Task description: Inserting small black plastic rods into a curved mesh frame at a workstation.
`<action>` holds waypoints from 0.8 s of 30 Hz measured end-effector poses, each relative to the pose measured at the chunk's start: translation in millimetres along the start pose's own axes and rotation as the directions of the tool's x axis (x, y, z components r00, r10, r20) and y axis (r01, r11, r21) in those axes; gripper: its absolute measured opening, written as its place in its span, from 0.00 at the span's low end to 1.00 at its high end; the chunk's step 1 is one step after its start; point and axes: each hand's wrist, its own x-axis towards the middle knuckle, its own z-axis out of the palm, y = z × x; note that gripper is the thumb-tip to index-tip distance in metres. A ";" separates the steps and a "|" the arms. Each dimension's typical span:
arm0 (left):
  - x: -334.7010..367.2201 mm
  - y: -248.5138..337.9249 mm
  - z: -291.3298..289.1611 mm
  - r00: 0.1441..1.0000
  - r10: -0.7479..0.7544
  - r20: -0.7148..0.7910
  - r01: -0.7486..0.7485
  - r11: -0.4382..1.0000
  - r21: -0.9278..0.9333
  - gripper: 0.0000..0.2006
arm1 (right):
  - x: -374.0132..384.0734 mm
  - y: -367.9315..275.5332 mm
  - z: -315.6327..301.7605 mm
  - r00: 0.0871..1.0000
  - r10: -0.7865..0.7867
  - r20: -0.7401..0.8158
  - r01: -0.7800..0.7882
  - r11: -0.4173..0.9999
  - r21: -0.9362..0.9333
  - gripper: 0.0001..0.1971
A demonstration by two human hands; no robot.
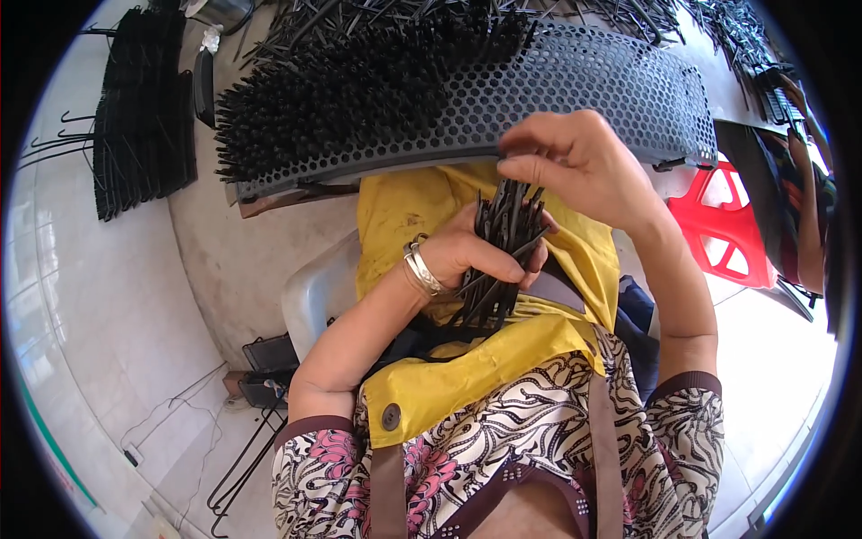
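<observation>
My left hand (469,253) is wrapped round a bundle of thin black sticks (508,216), held upright over my lap, their ends poking out above and below the fist. Just above the bundle's top is my right hand (584,166), its thumb and forefinger brought nearly together; whether a stick is between them is too small to make out. Beyond both hands lies a curved dark panel full of round holes (584,90). Black pegs (332,108) stand packed in the holes on its left and middle, while holes on its right side show bare.
Loose black sticks (620,13) are heaped behind the panel. Black racks (144,117) with hooked wires hang or stand at the left. A red plastic stool (727,225) is at the right, beside another person's arm (811,207). A yellow apron (404,216) covers my lap.
</observation>
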 end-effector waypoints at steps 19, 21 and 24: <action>-26.8 -17.8 6.8 0.991 0.134 0.000 -0.133 0.983 0.124 0.28 | 41.7 14.4 -9.5 0.461 -0.408 -0.789 0.352 0.899 -0.260 0.06; -27.7 -19.7 7.9 0.992 0.128 -0.014 -0.125 0.985 0.119 0.27 | 50.2 14.1 -4.1 0.420 -0.493 -0.762 0.261 0.870 -0.419 0.05; -31.1 -21.3 6.1 0.992 0.118 -0.047 -0.112 0.988 0.102 0.27 | 61.8 18.7 -1.0 0.366 -0.606 -0.706 0.310 0.795 -0.521 0.03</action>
